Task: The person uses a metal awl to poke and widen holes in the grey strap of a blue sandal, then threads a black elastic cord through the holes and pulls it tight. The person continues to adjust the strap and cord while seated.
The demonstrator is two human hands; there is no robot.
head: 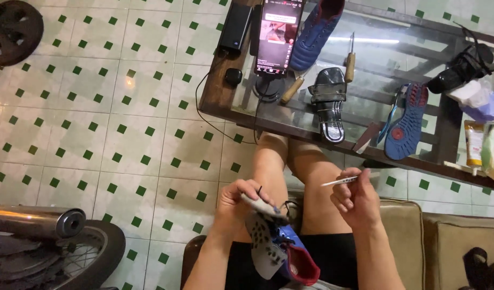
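Head view: left hand (pixel 240 203) grips blue shoe (pixel 279 249); right hand (pixel 356 201) pinches needle tool (pixel 339 181).

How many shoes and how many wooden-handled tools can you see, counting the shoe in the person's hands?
Blue shoes: 3, held in the left hand, by the phone, sole-up on the table
Black shoes: 2
Wooden-handled tools: 2
Total: 7
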